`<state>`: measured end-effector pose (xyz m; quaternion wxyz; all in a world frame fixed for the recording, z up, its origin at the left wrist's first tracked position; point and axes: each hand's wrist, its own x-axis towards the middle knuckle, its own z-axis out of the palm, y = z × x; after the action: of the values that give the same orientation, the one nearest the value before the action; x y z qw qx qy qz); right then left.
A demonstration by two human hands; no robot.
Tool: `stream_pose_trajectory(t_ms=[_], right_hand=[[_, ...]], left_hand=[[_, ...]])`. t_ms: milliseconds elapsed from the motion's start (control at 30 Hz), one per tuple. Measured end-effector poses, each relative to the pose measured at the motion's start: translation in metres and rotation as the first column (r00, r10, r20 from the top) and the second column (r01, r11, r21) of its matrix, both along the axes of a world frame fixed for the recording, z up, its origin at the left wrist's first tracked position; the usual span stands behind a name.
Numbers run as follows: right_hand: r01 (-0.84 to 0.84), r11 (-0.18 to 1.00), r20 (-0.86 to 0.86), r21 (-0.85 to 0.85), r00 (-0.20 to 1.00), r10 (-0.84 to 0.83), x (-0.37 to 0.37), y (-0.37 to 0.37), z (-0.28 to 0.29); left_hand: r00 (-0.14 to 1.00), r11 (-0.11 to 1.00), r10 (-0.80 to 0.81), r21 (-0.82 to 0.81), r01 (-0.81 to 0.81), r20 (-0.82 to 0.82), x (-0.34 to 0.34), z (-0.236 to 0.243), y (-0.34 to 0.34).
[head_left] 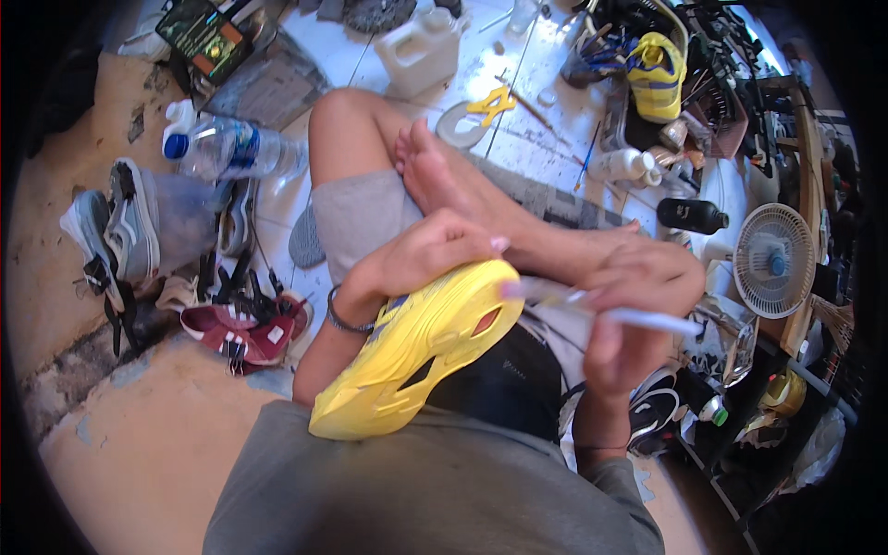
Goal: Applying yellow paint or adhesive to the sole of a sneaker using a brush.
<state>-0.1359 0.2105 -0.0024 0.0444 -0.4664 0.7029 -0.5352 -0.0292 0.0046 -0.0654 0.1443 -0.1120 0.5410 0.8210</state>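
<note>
A yellow sneaker (pixel 407 356) lies tilted across my lap with its sole turned up and to the right. The sole has dark openings in its middle and a reddish patch near the far end. My left hand (pixel 430 248) is curled against the far side of the sneaker and grips it; part of the grasp is hidden behind the shoe. In my right hand (pixel 612 356), blurred by motion, is a slim white-handled brush (pixel 661 321). The brush tip meets the sole's edge near its far end, beside a pinkish smear.
A matching yellow sneaker (pixel 657 79) rests among tools at the far right. Grey shoes (pixel 129 222), a maroon shoe (pixel 245 331) and a large water bottle (pixel 236 150) stand left. A white jerrycan (pixel 418 54), a yellow cutout piece (pixel 490 106), a black bottle (pixel 692 215) and a fan (pixel 775 261) surround me.
</note>
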Motion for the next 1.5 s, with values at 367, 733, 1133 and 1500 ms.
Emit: stream_pose_trajectory(t_ms=[367, 733, 1133, 1500], right_hand=[[0.296, 0.953, -0.060, -0.068, 0.952, -0.300, -0.179, -0.126, -0.075], [0.550, 0.781, -0.446, 0.295, 0.802, -0.397, -0.331, -0.279, -0.198], [0.503, 0.777, -0.521, 0.378, 0.810, -0.271, -0.339, -0.286, -0.227], [0.433, 0.790, -0.404, 0.434, 0.877, -0.259, -0.343, -0.301, -0.192]], left_hand=[[0.994, 0.979, 0.065, 0.188, -0.080, 0.084, 0.002, -0.070, -0.050], [0.986, 0.897, -0.054, 0.442, -0.020, 0.156, -0.017, -0.100, -0.079], [0.990, 0.893, -0.102, 0.448, 0.047, 0.099, -0.020, -0.107, -0.085], [0.991, 0.912, -0.096, 0.408, 0.051, 0.091, -0.021, -0.106, -0.086]])
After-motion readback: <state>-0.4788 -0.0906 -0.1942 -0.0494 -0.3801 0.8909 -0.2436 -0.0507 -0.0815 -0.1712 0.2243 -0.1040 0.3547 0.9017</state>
